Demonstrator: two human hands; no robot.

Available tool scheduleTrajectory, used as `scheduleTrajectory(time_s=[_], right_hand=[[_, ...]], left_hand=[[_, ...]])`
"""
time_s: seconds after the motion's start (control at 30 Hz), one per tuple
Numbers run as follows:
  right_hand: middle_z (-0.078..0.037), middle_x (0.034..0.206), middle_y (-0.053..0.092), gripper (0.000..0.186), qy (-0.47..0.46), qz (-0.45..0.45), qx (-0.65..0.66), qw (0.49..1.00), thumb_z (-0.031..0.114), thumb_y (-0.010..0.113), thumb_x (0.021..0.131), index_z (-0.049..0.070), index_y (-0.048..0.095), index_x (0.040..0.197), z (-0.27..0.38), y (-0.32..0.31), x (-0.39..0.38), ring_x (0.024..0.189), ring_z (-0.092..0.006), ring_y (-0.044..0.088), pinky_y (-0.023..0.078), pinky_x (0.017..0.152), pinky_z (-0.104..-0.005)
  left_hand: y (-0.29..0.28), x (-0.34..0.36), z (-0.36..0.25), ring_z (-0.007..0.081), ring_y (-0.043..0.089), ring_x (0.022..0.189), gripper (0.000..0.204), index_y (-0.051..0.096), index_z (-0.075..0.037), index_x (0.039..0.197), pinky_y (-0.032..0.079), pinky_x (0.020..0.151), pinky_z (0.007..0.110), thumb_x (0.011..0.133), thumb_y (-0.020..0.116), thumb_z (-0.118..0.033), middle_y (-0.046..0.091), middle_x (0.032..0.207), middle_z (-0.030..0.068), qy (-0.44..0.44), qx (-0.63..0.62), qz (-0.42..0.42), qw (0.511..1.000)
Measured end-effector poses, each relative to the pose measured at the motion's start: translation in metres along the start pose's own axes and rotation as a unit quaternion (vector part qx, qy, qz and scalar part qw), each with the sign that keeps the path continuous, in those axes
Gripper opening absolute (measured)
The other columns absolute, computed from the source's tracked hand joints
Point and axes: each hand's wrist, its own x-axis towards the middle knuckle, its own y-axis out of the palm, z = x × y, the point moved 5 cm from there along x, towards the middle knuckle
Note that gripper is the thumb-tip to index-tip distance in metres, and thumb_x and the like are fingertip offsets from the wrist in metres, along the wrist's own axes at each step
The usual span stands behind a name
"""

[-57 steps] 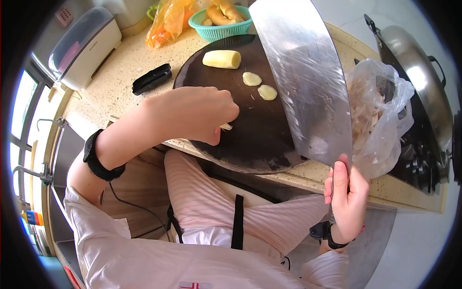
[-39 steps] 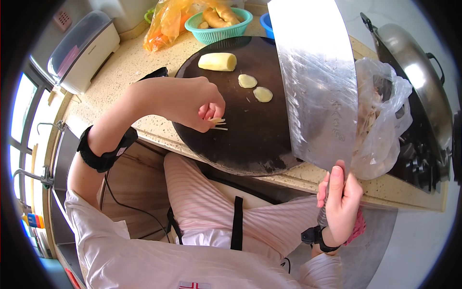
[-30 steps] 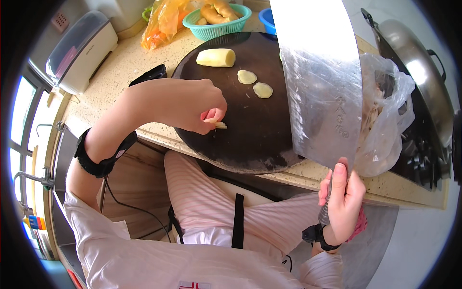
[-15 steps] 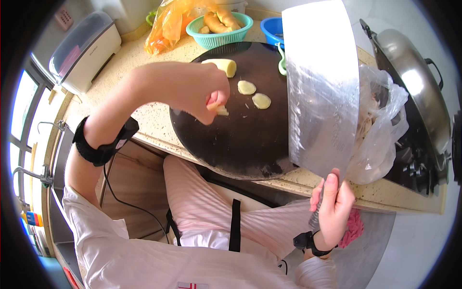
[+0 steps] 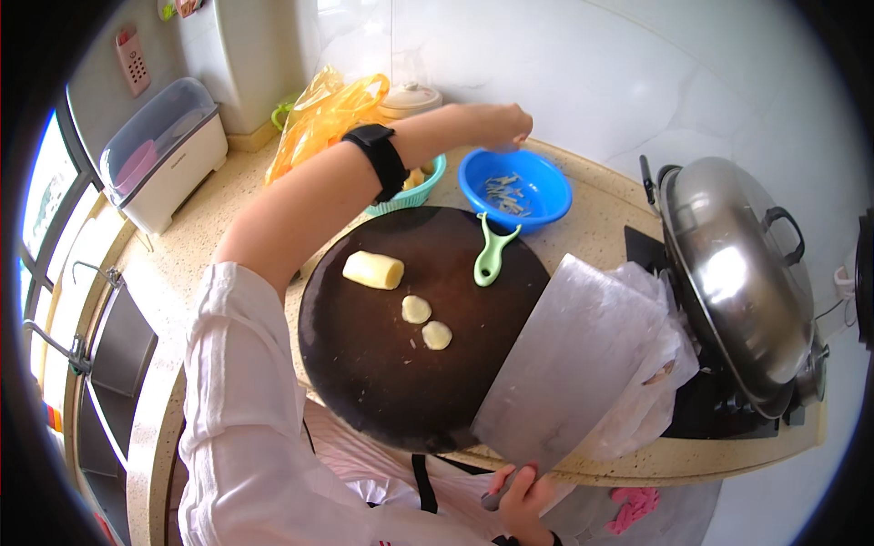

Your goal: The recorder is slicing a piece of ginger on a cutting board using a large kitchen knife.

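- With the fingers [image 5: 521, 488] of the right hand [image 5: 528, 511], grips the cleaver [image 5: 555, 373] by its handle, close to the lower edge of the view.
- Holds the broad blade slanting up to the right, across the right edge of the chopping board [image 5: 364, 391] and in front of a clear plastic bag [image 5: 651, 405]; cannot tell whether touching either.
- Holds the left hand [image 5: 501, 127] at the far rim of the blue basin [image 5: 560, 205], with the forearm stretched across the view; too blurred there to tell open from closed, or bare from holding.
- Has thin pale shreds [image 5: 506, 194] lying loose inside the basin.
- Has a peeled piece of pale yellow root [image 5: 373, 270] lying on its side on the left part of the dark round board, well apart from both hands.
- Has two round slices [image 5: 416, 309] near that piece, lying close together, with tiny scraps around.
- Sees a green peeler [image 5: 492, 255] at the board's far edge, head toward the basin.
- Beyond the left forearm, sees a turquoise basket [image 5: 405, 202], partly hidden, and an orange plastic bag [image 5: 328, 123].
- On the bench [image 5: 218, 205] to the left, sees a white box [image 5: 173, 164] with a clear lid; at the right, a steel-lidded pan [image 5: 728, 282] by the black stove [image 5: 719, 420].
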Motion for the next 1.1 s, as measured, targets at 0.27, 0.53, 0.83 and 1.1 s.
scheduleTrajectory(time_s=[0.27,0.53,0.83,1.1], right_hand=[[-0.009,0.058,0.052,0.03,0.04,0.034,-0.03,0.998,0.019,0.041,0.098,0.002,0.043,0.074,-0.03,-0.004,-0.009,0.042,-0.0138,0.049,0.038,0.038,-0.027],[-0.004,0.057,0.052,0.04,0.118,0.03,-0.022,0.992,0.026,0.038,0.101,0.004,0.047,0.07,-0.026,-0.002,-0.015,0.04,-0.0098,0.043,0.033,0.037,-0.0255],[-0.004,0.057,0.051,0.042,0.117,0.065,0.023,0.991,0.028,0.036,0.101,0.004,0.046,0.068,-0.034,-0.005,-0.022,0.043,-0.01,0.045,0.037,0.04,-0.025],[-0.009,0.075,0.062,0.022,0.057,-0.021,-0.05,0.997,0.016,0.044,0.099,0.003,0.056,0.085,-0.05,-0.005,-0.028,0.043,-0.0108,0.044,0.04,0.04,-0.0244]], left_hand=[[0.049,0.049,0.027,0.0294,0.066,0.085,0.018,0.067,-0.004,0.097,0.053,0.073,0.038,0.08,0.067,-0.009,0.067,0.091,0.0154,-0.021,-0.023,-0.011,0.999],[0.058,0.048,0.037,0.0275,0.066,0.086,0.024,0.069,-0.006,0.099,0.053,0.075,0.037,0.075,0.071,-0.007,0.068,0.09,0.012,-0.042,-0.035,-0.028,0.998],[0.066,0.054,0.02,0.0271,0.066,0.087,0.027,0.069,-0.011,0.098,0.051,0.076,0.039,0.081,0.069,-0.031,0.068,0.087,0.0084,-0.047,0.062,-0.024,0.997],[0.051,0.026,-0.001,0.0259,0.067,0.076,0.03,0.067,-0.01,0.087,0.051,0.071,0.04,0.081,0.066,-0.039,0.066,0.075,0.0067,0.051,0.208,-0.094,0.972]])
